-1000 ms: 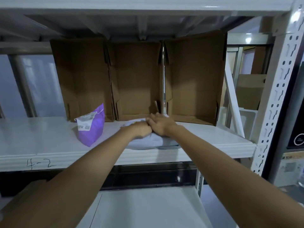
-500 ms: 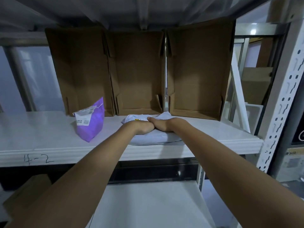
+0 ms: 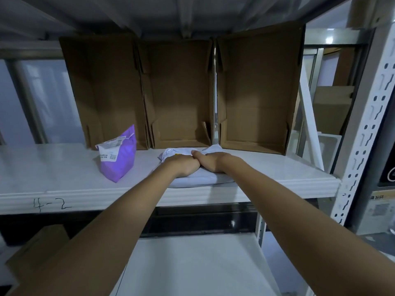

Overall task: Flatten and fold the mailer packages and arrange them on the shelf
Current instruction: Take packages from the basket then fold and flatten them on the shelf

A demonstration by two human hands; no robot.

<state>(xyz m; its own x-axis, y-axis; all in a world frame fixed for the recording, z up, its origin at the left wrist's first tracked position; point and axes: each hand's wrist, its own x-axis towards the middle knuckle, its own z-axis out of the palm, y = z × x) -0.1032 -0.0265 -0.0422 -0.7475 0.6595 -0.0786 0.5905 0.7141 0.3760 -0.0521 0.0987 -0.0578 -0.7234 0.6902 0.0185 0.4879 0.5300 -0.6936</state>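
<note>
Mailer point(image 3: 198, 178) under both hands, left hand point(image 3: 183, 165) & right hand point(image 3: 210, 162) pressing it (fingers curled).

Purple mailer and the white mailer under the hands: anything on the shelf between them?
Nothing. In the head view, the stretch of shelf between the purple mailer and the white mailer is bare.

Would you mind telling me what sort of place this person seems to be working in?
Probably a warehouse or parcel stockroom: a white metal rack shelf hand-marked "4-2", three open brown cardboard bins along its back, and a purple labelled mailer bag beside the pale grey mailer package both hands press on.
</note>
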